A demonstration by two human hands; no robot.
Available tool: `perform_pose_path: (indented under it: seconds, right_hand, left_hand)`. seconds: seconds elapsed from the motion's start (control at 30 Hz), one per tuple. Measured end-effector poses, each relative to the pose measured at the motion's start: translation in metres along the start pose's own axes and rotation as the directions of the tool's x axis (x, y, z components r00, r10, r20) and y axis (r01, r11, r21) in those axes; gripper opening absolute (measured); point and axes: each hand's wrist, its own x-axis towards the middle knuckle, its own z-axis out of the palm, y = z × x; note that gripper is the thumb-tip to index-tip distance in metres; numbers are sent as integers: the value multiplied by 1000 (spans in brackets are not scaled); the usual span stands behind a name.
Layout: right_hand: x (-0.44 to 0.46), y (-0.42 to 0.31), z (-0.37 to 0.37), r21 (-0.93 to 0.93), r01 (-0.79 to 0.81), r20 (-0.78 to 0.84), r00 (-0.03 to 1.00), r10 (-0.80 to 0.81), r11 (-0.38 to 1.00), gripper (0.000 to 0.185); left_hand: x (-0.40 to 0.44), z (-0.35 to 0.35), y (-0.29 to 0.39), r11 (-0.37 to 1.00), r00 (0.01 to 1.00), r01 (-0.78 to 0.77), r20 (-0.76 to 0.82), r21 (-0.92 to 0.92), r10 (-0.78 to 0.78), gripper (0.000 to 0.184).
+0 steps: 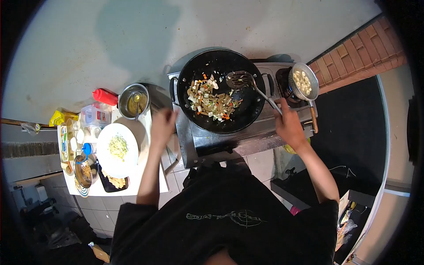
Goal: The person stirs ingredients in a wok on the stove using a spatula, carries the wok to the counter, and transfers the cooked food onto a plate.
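My right hand (289,125) grips the metal handle of a slotted spatula (240,80), whose head rests inside the black wok (207,126) on its right side. Chopped food (211,100), with white, brown, orange and green bits, lies mostly in the left half of the wok. My left hand (163,125) hovers left of the wok, near but apart from its left handle (173,91). Its fingers are curled together, and what they hold, if anything, does not show.
Right of the wok, a small pan (304,82) of pale round pieces sits on the stove (212,143). The left table (152,176) carries a white plate (104,154) of chopped greens, a steel pot (121,108), a red bottle (105,96), a black tray (106,183) and a bowl (82,180).
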Motion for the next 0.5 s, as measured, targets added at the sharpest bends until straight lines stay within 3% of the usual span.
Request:
perform_pose_path:
  seconds: [0.07,0.13,0.2,0.23,0.3,0.4,0.5]
  right_hand:
    - [9,-7,-10,10,37,-7,999,-37,999,27]
    - [12,-10,-16,-27,103,2,995,-103,994,28]
    - [13,-14,-19,-64,188,25,982,-187,980,29]
    - [8,-16,-20,-120,228,41,973,-225,966,30]
    - [-1,-24,-30,-245,297,133,953,-271,923,35]
    - [-26,-34,-39,-328,263,236,953,-191,907,37]
    - [-34,-17,-30,-276,347,267,924,-275,896,41]
  left_hand:
    - [-43,28,2,997,976,22,214,67,-36,56]
    - [-80,79,-15,998,926,65,373,-16,-55,54]
    - [-98,125,-25,999,862,21,505,49,-42,58]
    - [-106,141,-22,998,870,46,489,46,-63,58]
    - [-117,167,-12,964,829,107,513,244,-222,65]
    - [-127,181,9,958,859,174,441,228,-261,66]
    - [-134,203,11,953,882,211,377,219,-282,62]
